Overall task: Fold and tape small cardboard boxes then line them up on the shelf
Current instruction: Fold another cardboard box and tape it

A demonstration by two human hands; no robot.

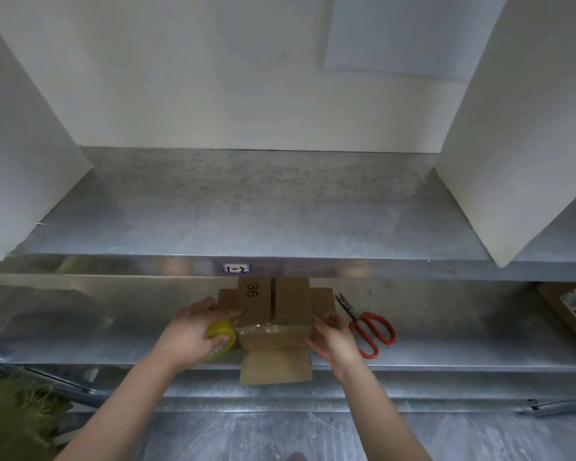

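**One box under tape, none lined up yet**

Head view: a single cardboard box (275,314), printed "36", sits on the lower shelf (446,347) at centre frame, just under the front lip of the upper shelf (246,211). Its top flaps are folded shut, with the seam running away from the camera. A shiny strip of clear tape crosses the near edge. Flaps at the left, right and near sides still stick out.

The left hand (193,331) is curled round a yellow tape roll (221,331) pressed against the box's left side. The right hand (333,337) lies against the box's right side; whether it pinches the flap there or only steadies it, I cannot tell. Red-handled scissors (369,327) lie just right of it.

By my reading, folding of this box is mostly done and taping has barely begun. The strip is uncut from the roll, and no finished box shows on the upper shelf, so lining up remains.
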